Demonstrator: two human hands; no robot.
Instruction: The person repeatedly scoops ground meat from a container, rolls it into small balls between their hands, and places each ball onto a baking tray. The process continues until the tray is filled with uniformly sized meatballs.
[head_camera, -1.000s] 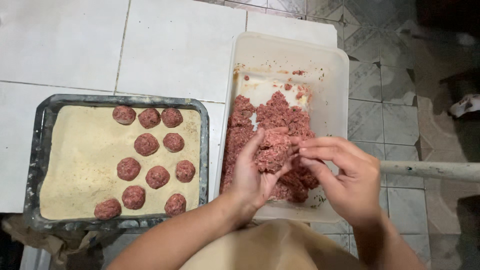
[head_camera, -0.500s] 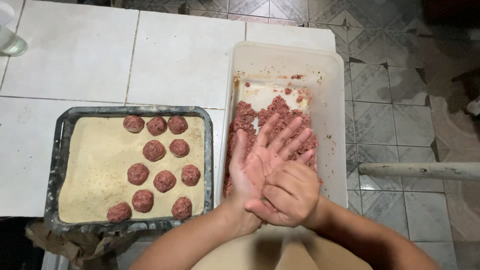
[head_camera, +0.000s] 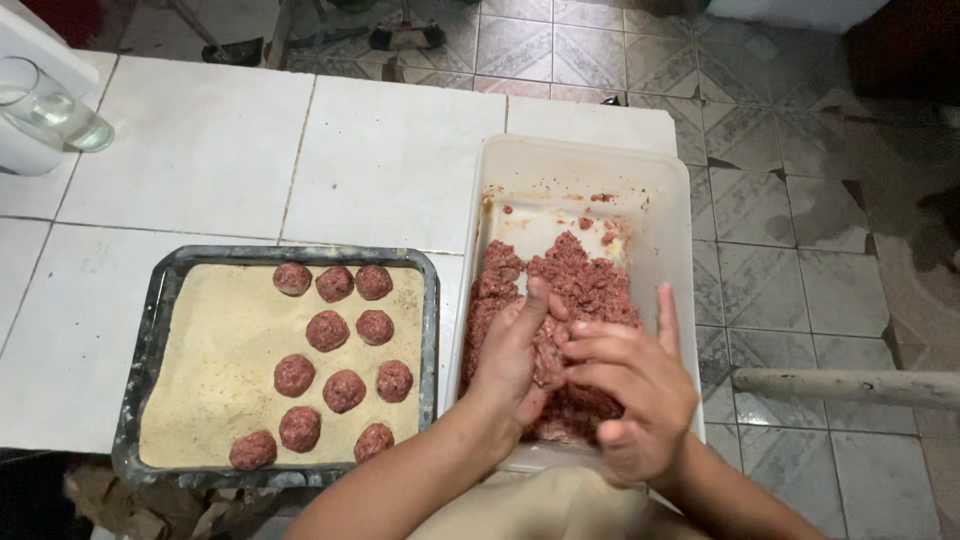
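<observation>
Both forearms are coming in from the bottom edge of the head view and meeting over the near end of a pale plastic tub (head_camera: 668, 200) that is sitting on a white tiled counter (head_camera: 390, 160). The left hand (head_camera: 512, 352) is lying palm up, fingers together and slightly curled, cupping a lump of ground meat (head_camera: 548, 358). The right hand (head_camera: 632, 385) is pressing down across it from the right, palm facing the left palm, its fingers held close together and laid over the lump, thumb sticking up and apart from the rest. The lump is showing only as a narrow strip between the 2 palms, directly above the loose mince (head_camera: 570, 275) heaped in the tub. Just beside the tub on the left, a dark metal tray (head_camera: 150, 340) spread with breadcrumbs is holding 10 shaped meatballs (head_camera: 328, 330), arranged in rough rows toward its right half. A clear glass (head_camera: 50, 110) is standing at the far left corner of the counter.
</observation>
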